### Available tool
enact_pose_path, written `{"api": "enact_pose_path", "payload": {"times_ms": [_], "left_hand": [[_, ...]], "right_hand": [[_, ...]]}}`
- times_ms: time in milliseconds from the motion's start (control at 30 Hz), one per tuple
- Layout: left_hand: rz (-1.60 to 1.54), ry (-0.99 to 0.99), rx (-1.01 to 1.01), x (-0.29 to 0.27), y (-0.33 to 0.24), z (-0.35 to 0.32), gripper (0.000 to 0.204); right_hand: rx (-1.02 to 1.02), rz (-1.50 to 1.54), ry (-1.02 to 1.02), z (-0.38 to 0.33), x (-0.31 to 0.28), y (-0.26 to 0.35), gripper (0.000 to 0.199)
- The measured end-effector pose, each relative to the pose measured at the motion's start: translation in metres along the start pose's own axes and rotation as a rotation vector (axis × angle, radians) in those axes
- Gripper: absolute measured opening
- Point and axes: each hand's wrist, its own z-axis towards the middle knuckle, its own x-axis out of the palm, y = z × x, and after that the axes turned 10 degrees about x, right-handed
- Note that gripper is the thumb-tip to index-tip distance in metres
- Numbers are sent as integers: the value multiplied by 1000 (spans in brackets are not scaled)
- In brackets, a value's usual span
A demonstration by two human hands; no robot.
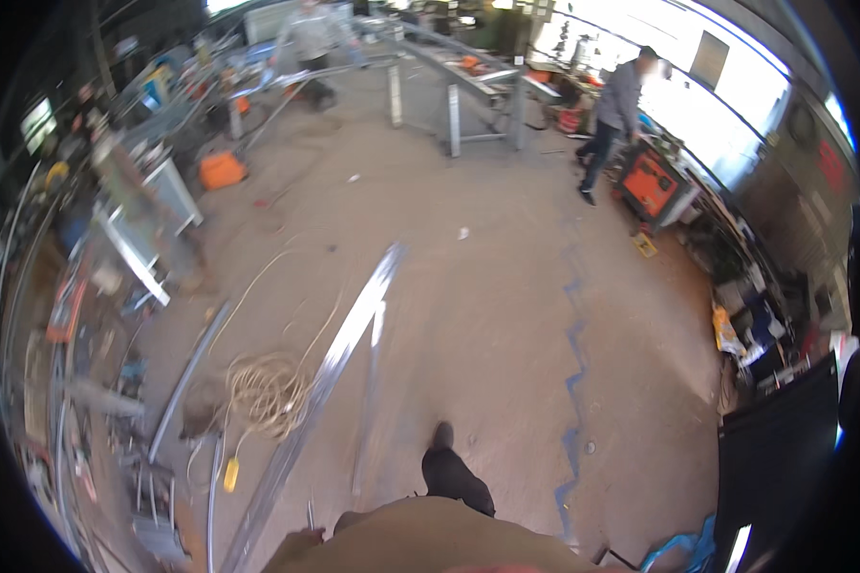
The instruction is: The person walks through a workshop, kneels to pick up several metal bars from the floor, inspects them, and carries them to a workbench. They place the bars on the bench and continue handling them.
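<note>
At the lower edge, beside my body, my left hand [298,546] shows only in part, its fingers closed. A thin, shiny rod-like piece [311,516] sticks up from it; its kind is too small and blurred to make out. Nearest to this hand on the floor runs a long silvery metal profile [339,349], with a thinner metal strip [371,382] alongside. My right hand is out of the picture. One dark-trousered leg of mine is stretched forward below my tan clothing.
Left of the profile lies a coiled pale cable [268,396] with a yellow connector [231,475]. Metal frames [487,91] stand at the back. One person [616,119] stands by an orange-fronted machine [652,181]; another [311,38] is farther off. A black panel [779,468] borders the right.
</note>
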Motion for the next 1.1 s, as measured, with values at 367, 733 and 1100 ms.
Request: {"api": "enact_pose_path", "payload": {"times_ms": [367, 733, 1100], "left_hand": [[187, 48, 146, -4, -437, 130, 29], [220, 135, 198, -61, -768, 299, 28], [224, 135, 197, -158, -1050, 441, 27]], "right_hand": [[-168, 241, -92, 128, -303, 252, 63], [139, 247, -3, 202, -425, 413, 61], [218, 340, -7, 314, -580, 613, 60]]}}
